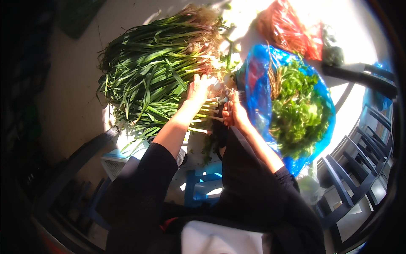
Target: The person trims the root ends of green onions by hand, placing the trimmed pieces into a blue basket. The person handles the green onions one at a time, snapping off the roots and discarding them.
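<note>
Got left hand [197, 91] loosely bent over stalk pile [146, 72] | right hand [237, 112] curled, right of pile (can't tell grips tbh)

You are in a sunlit place for handling vegetables: green stalks [148, 63] lie heaped over the pale floor [78, 84], beside a blue bag [259, 95] of leaves [296, 112]. Whether it's home or shop, you can't tell.
</note>
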{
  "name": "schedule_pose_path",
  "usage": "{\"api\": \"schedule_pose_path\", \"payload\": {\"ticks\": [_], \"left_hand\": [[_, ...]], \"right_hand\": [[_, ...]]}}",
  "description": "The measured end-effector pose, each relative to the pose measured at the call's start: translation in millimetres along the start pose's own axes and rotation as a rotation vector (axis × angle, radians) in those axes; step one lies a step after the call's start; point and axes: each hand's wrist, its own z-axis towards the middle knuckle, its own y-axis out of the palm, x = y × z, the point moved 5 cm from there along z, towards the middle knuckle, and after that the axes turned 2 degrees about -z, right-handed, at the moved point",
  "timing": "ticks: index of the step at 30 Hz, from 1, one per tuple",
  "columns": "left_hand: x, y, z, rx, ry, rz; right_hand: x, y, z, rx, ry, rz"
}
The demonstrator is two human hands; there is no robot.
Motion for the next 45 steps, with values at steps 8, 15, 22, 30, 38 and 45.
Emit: {"api": "schedule_pose_path", "payload": {"ticks": [8, 15, 22, 30, 38, 45], "left_hand": [[-16, -5, 5, 0.224, 0.203, -0.082], [-2, -33, -39, 0.137, 0.269, -0.519], [-7, -31, -52, 0.134, 0.159, -0.643], [-7, -14, -44, 0.139, 0.173, -0.596], [-10, 20, -8, 0.025, 0.106, -0.272], [0, 14, 0, 0.001, -0.059, -0.618]], "right_hand": [[12, 2, 18, -0.008, -0.136, -0.054], [-2, 35, 17, -0.103, -0.248, -0.074], [0, 38, 15, -0.157, -0.260, -0.148], [4, 38, -2, -0.162, -0.215, -0.148], [10, -1, 5, -0.048, -0.083, 0.108], [30, -17, 27, 0.017, 0.046, 0.096]]}}
